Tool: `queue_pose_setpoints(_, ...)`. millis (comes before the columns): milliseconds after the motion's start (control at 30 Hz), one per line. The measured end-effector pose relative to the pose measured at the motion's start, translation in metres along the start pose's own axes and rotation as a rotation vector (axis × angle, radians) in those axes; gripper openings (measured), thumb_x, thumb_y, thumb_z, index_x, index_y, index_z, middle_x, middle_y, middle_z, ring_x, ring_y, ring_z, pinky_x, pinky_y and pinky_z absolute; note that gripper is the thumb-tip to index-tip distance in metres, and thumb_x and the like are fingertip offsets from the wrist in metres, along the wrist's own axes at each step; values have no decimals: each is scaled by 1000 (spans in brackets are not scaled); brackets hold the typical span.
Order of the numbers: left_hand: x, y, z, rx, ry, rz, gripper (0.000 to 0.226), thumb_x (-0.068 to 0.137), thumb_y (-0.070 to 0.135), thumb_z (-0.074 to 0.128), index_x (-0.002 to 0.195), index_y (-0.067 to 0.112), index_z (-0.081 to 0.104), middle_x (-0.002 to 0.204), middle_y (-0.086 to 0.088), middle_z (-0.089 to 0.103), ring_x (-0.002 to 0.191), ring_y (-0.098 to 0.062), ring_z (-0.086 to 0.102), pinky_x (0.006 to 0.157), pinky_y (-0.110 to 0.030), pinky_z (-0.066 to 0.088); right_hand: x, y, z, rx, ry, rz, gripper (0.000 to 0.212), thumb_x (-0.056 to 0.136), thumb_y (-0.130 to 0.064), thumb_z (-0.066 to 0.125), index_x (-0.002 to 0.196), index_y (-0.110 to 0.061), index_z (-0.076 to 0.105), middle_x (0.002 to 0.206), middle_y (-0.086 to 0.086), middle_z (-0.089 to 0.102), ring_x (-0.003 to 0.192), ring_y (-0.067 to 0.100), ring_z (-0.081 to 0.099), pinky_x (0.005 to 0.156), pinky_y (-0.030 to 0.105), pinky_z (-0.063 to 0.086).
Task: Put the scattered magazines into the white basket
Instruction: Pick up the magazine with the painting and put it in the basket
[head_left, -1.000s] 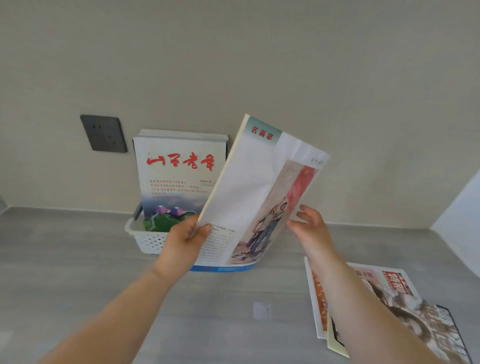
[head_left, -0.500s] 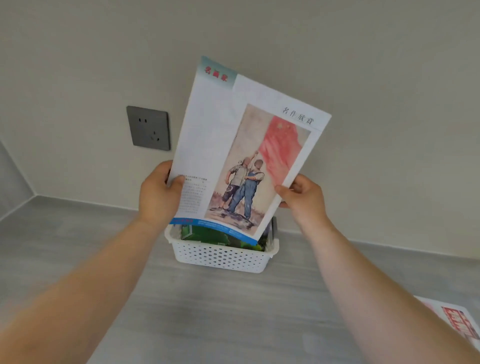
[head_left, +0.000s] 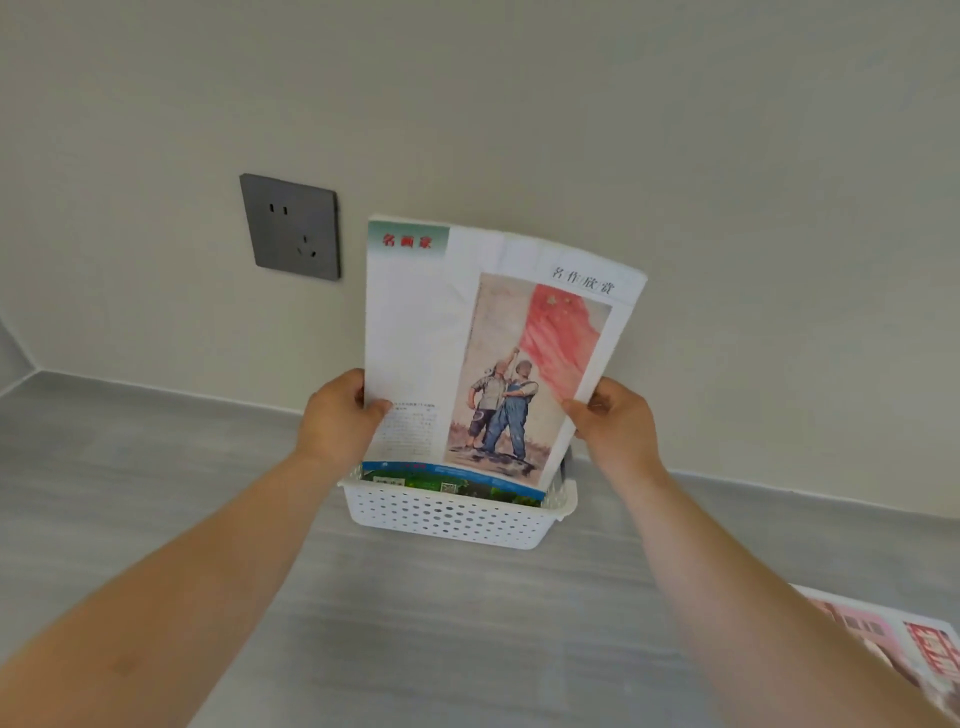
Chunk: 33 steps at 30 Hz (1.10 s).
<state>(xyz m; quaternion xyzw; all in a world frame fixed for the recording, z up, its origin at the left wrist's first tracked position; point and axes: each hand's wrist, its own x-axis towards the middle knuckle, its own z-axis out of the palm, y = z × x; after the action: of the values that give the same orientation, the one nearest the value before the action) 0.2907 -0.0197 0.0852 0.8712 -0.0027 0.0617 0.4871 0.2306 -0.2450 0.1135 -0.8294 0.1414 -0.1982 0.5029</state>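
A white magazine (head_left: 467, 353) with a painting of two figures and a red flag stands upright, its lower edge at the rim of the white perforated basket (head_left: 452, 517) by the wall. My left hand (head_left: 340, 421) grips its left edge, thumb on the cover. My right hand (head_left: 615, 423) grips its right edge. A green cover of another magazine (head_left: 467, 488) shows inside the basket just behind the front wall. More magazines (head_left: 904, 649) lie flat on the counter at the lower right, partly cut off by the frame and my right arm.
A dark grey wall socket (head_left: 291, 227) sits on the beige wall left of the basket. The grey wood-grain counter (head_left: 441, 623) runs from the wall toward me. A corner of the wall shows at the far left.
The magazine has come down from above the basket until its lower edge reaches the basket's rim. Both hands moved down with it and stayed on its side edges.
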Motion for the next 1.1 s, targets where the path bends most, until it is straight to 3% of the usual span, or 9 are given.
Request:
queue_pose_setpoints(200,0,-17,8,145,10,-68,18,82,10,56,97,-1,57,82,-11,57,79,-30,53,68,-29,36,-7,18,10,-175,-3,44,8,80,-3,54,84,-6,61,88,14,66,76,26,57,62,25,38)
queue_pose_setpoints(300,-2,-14,12,36,112,-20,35,81,5,59,114,4,49,116,-16,54,93,-27,54,75,-31,41,-8,22,14,-155,81,53,20,80,-3,54,99,-8,55,106,11,58,94,25,57,70,23,37)
queue_pose_setpoints(400,-2,-10,16,-100,71,9,62,84,2,53,138,12,24,144,-9,34,123,-25,44,101,-37,39,-11,24,20,-32,10,93,57,83,-2,54,134,-10,30,139,9,38,114,21,49,83,19,40)
queue_pose_setpoints(467,-1,-8,21,-96,-28,28,68,85,0,48,141,17,14,147,-6,31,132,-25,34,109,-37,29,-13,23,26,-5,-134,103,67,83,0,52,139,-14,19,139,9,41,110,19,53,85,13,41)
queue_pose_setpoints(633,1,-2,18,-77,-102,-7,69,84,0,51,140,15,15,144,-9,35,131,-29,34,111,-41,29,-16,23,25,-63,-256,118,71,84,-4,51,141,-18,11,142,8,39,126,25,42,102,33,36)
queue_pose_setpoints(800,-30,10,17,91,124,41,62,82,6,56,137,5,27,143,-18,34,134,-32,27,112,-45,27,-40,37,-5,-170,-182,95,66,87,-8,48,142,-15,13,152,4,20,138,20,23,112,32,21)
queue_pose_setpoints(933,-88,33,33,-3,155,194,36,82,0,54,118,3,52,126,-16,53,122,-29,42,104,-34,30,-64,67,-56,-290,-54,118,61,87,-6,46,140,-13,19,151,7,20,139,22,18,112,29,18)
queue_pose_setpoints(1000,-119,46,49,-108,-4,165,20,84,0,51,97,11,61,106,-6,63,102,-20,51,91,-26,34,-75,88,-92,-373,7,147,58,86,-6,46,139,-10,22,150,12,22,139,25,19,111,30,18)
queue_pose_setpoints(1100,-167,61,83,-158,-279,96,29,84,0,51,70,24,57,79,5,63,81,-14,54,71,-13,39,-100,129,-150,-543,75,255,55,87,-10,45,138,-11,24,149,13,25,137,28,22,112,38,19)
